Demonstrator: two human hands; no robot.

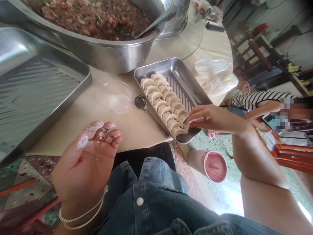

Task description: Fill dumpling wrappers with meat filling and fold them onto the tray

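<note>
Head view: your right hand (211,118) reaches in at three o'clock, thumb and fingertips drawn nearly together on the edge of a dumpling (184,124) at the near end of the right-hand row, about five o'clock within the small metal tray (180,89). Dough is pale cream and matt, each piece a plump half-moon with a raised, curved seam along its top; the folded edges look thicker than the bellies. Two slanting rows, pieces overlapping like roof tiles, fill the tray's left half; bare ribbed metal lies on the right. Your left hand (89,160), at eight o'clock, is palm up and bare, its fingers half curled and loosely spread, white powder caked over the fingertips. Dark spoon (152,117) lies at the tray's eight o'clock, just beside it. At the tray's nine o'clock, a clear dish (116,101) with something whitish in it; you can't tell what. Wide steel bowl (105,54) at eleven o'clock holds reddish, green-flecked filling (90,18). Big ribbed tray (41,88) at nine to ten o'clock; crumpled plastic bag (215,75) at two.
</note>
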